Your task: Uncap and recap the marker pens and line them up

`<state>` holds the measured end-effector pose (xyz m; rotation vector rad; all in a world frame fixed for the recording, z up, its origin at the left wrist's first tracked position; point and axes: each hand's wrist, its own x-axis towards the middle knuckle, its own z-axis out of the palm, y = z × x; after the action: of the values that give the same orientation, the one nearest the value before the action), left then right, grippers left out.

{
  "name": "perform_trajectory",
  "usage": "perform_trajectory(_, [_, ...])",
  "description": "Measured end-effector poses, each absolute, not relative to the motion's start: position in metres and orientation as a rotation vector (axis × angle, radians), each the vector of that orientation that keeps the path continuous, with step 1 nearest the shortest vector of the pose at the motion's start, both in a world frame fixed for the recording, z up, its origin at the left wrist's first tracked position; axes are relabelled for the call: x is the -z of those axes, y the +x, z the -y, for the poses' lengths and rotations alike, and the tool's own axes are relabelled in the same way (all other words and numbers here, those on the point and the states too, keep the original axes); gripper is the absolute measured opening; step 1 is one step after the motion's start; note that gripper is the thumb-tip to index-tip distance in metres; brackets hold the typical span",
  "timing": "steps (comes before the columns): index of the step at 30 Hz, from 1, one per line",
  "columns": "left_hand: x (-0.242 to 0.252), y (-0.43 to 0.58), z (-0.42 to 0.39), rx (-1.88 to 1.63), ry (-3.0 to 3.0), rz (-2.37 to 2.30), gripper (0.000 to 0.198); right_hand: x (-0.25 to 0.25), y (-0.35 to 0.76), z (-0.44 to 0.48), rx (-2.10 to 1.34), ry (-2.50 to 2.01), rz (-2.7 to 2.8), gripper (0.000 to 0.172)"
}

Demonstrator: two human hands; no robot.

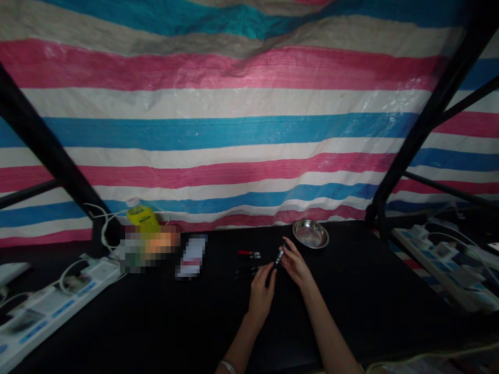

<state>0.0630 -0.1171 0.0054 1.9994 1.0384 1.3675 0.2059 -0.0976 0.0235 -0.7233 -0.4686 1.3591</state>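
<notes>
Near the middle of the head view, both hands are on a slim black-and-silver pen-like tool (279,256), tilted with its thin tip up and to the right. My left hand (262,289) is closed round the dark lower end. With fingertips pinched, my right hand (297,266) grips the upper end by the tip. What exact kind of tool it is, I cannot make out. Just left of my hands lie a small red piece with silver ends (245,253) and some dark slender pieces (246,271), partly hidden by my left hand. A round metal dish (311,234) stands beyond my right hand.
The black table (218,322) bears a blurred phone (192,257) left of centre. Behind it stand a yellow bottle (142,217) and pixelated items. Power strips with plugs and cables line the left (50,306) and right (444,265). A striped sheet (234,130) hangs behind, between dark posts.
</notes>
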Motion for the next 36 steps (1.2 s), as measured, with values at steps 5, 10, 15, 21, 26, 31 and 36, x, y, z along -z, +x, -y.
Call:
perform_trajectory(5, [-0.005, 0.063, 0.117, -1.377, 1.998, -1.059, 0.024, -0.022, 0.202, 0.096, -1.289, -0.790, 0.539, 0.050])
perform_trajectory(10, [-0.006, 0.063, 0.117, -1.379, 1.989, -1.071, 0.025, -0.021, 0.202, 0.095, -1.208, -0.804, 0.541, 0.048])
perform_trajectory(15, [-0.005, 0.062, 0.116, -1.389, 1.974, -1.080, 0.026, -0.022, 0.202, 0.095, -1.135, -0.853, 0.598, 0.049])
perform_trajectory(21, [-0.005, 0.062, 0.116, -1.385, 1.948, -1.090, 0.026, -0.025, 0.198, 0.098, -1.012, -0.955, 0.726, 0.033])
perform_trajectory(26, [-0.008, 0.060, 0.116, -1.417, 1.906, -1.096, 0.027, -0.028, 0.189, 0.100, -1.001, -0.999, 0.848, 0.032])
perform_trajectory(31, [-0.005, 0.061, 0.114, -1.452, 1.857, -1.139, 0.027, -0.026, 0.180, 0.100, -0.813, -1.031, 0.850, 0.035])
perform_trajectory(36, [-0.001, 0.061, 0.112, -1.488, 1.829, -1.164, 0.027, -0.028, 0.173, 0.104, -0.553, -1.125, 0.850, 0.032])
